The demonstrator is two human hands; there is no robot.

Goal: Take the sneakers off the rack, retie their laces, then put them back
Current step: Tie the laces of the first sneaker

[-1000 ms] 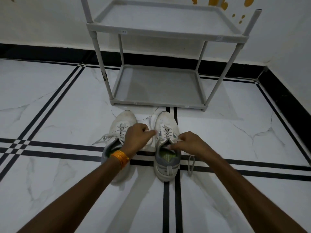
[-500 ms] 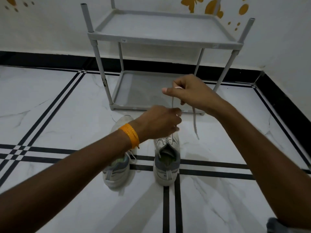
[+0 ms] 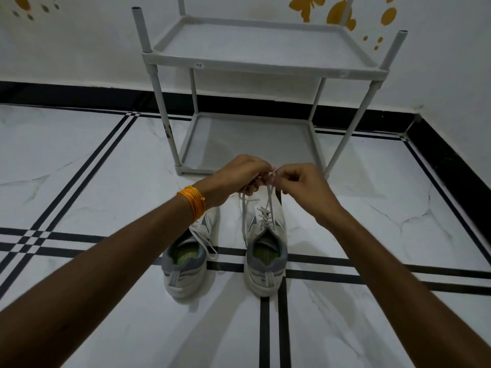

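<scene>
Two white and grey sneakers stand side by side on the floor, heels toward me. The left sneaker (image 3: 186, 258) has loose laces trailing over its side. Above the toe of the right sneaker (image 3: 265, 248), my left hand (image 3: 236, 176) and my right hand (image 3: 300, 187) meet, each pinching an end of its white lace (image 3: 269, 200), which runs taut up from the eyelets. The grey two-shelf rack (image 3: 255, 67) stands just behind the sneakers, with nothing on either shelf.
The floor is white marble with black inlaid stripes (image 3: 273, 328). A white wall with a black skirting (image 3: 66, 94) runs behind the rack and along the right side. An orange thread band (image 3: 192, 201) circles my left wrist.
My right hand has come down from its high pull and met my left hand above the right sneaker's toe. The lace ends are now held close together.
</scene>
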